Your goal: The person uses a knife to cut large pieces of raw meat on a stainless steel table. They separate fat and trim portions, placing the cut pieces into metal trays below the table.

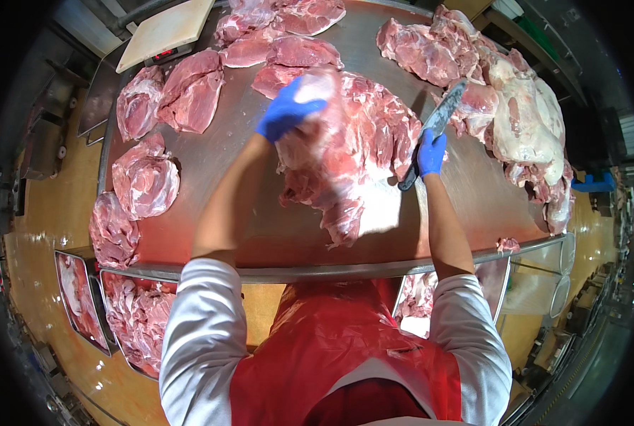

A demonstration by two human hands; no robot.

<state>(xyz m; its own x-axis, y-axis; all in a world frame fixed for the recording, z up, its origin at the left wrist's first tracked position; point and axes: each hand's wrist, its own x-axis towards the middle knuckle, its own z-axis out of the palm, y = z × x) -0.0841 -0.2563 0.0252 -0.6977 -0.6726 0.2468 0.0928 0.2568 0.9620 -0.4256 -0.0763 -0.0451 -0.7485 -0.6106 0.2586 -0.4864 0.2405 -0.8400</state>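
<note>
My left hand (290, 110), in a blue glove, grips a blurred flap of pink meat at the upper left of a large piece (363, 128) in the middle of the steel table (239, 177). The piece has red muscle on top and white fat or skin at its lower right. My right hand (430, 153), also gloved in blue, is closed on the handle of a large knife (445, 106), its blade angled up and right beside the meat's right edge.
Meat cuts (189, 89) line the table's left and back; a larger fatty pile (523, 128) lies at the right. A cutting board (164, 32) sits on a scale at back left. Trays of meat (136, 319) stand below the front edge (317, 273).
</note>
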